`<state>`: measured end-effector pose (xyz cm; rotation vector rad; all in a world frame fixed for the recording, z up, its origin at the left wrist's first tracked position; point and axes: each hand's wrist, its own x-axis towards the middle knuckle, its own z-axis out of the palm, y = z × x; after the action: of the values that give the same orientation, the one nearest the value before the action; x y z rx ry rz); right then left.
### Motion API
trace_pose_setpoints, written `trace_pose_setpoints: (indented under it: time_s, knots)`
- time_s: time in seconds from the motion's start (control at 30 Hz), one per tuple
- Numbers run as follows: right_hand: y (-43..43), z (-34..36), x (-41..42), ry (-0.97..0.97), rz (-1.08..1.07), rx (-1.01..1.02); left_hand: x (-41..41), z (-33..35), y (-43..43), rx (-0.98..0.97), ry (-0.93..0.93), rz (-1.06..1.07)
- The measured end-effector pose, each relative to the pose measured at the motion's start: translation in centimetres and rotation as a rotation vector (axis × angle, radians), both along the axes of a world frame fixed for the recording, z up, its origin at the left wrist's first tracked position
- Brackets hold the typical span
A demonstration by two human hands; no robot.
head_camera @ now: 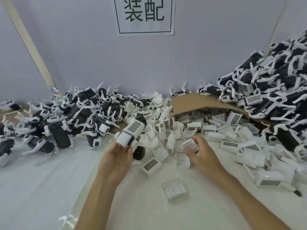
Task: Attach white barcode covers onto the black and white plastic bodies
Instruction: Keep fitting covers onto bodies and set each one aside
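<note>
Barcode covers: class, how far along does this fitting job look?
Done: the body in the left hand already wears a fitted cover. In hand: the right hand grips a loose cover. Left: many loose covers lie spread, and heaps of bodies flank them; which are finished is unclear.

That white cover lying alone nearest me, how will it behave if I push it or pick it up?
Probably light: the right hand holds another cover with just its fingers. The cover looks like a thin ribbed shell, so likely stiff. Lying flat on the glossy table, it should slide rather than roll.
</note>
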<state>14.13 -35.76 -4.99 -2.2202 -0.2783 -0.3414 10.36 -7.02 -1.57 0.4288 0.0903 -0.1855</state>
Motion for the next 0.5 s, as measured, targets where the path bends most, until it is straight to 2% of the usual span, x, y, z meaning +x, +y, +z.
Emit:
trace_pose_setpoints:
  time_s: [0.07, 0.17, 0.23, 0.33, 0.5]
  knots:
    - [-0.2, -0.2, 0.2, -0.021, -0.071, -0.159, -0.2, 0.4, -0.2, 0.111, -0.048, -0.015]
    - [-0.3, -0.1, 0.0, -0.029, -0.130, -0.250, -0.2, 0.6, -1.2, 0.598, -0.143, 0.069]
    - [-0.1, 0.2, -0.2, -0.164, -0.094, -0.236, 0.0, 0.4, -2.0, 0.839, -0.202, 0.132]
    - [1.0, 1.0, -1.1, -0.406, 0.031, -0.226, -0.3, 0.4, -2.9, 0.983, -0.280, 0.171]
    - [3.5, 1.3, -2.3, -0.617, 0.170, -0.385, -0.9, -0.1, -3.6, 1.106, -0.403, 0.014]
